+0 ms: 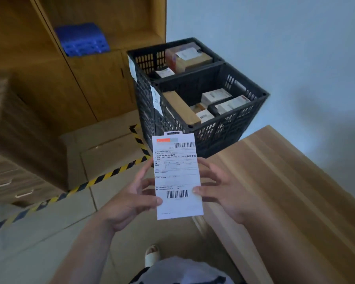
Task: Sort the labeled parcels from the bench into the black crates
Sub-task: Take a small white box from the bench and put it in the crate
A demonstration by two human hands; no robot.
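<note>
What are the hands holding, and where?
Flat white labelled parcel: left hand and right hand pinch its lower side edges.

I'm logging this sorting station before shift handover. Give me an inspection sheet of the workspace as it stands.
Surface: wooden bench, the visible part bare.
Job's things: labeled parcel held up, label facing the camera; near crate and far crate both hold parcels.
Clutter: blue plastic piece on the cabinet shelf.
Grippers: left hand and right hand pinch the parcel's edges.
Cables: nothing seen.
Surroundings: hazard tape on the floor, drawer unit.
</note>
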